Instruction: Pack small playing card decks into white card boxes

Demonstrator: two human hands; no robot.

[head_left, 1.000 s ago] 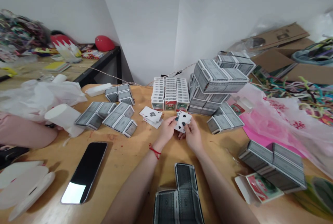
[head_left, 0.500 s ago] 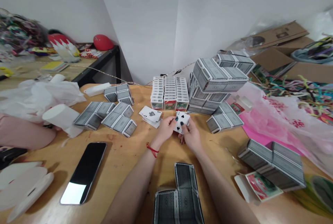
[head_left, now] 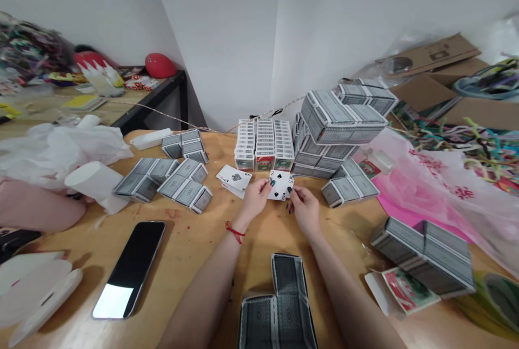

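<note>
My left hand [head_left: 254, 198] and my right hand [head_left: 305, 209] meet over the wooden table [head_left: 194, 251], both pinching a small fan of playing cards [head_left: 279, 184]. The two of spades faces up, with another card peeking out behind it on the right. My left wrist wears a red string. A few loose cards [head_left: 234, 179] topped by the ace of spades lie on the table just left of my hands. Behind them stands a block of stacked card packs [head_left: 265, 145].
Grey wrapped card bricks lie at left [head_left: 164, 181], back right [head_left: 338, 127], right [head_left: 427, 254] and at the near edge [head_left: 279, 305]. A black phone [head_left: 130, 268] lies at front left. White plastic [head_left: 60, 149] sits left, a pink bag [head_left: 438, 186] right. Another person's arm [head_left: 36, 208] rests far left.
My hands moved slightly away from me and spread the cards, so a second card now shows behind the two of spades.
</note>
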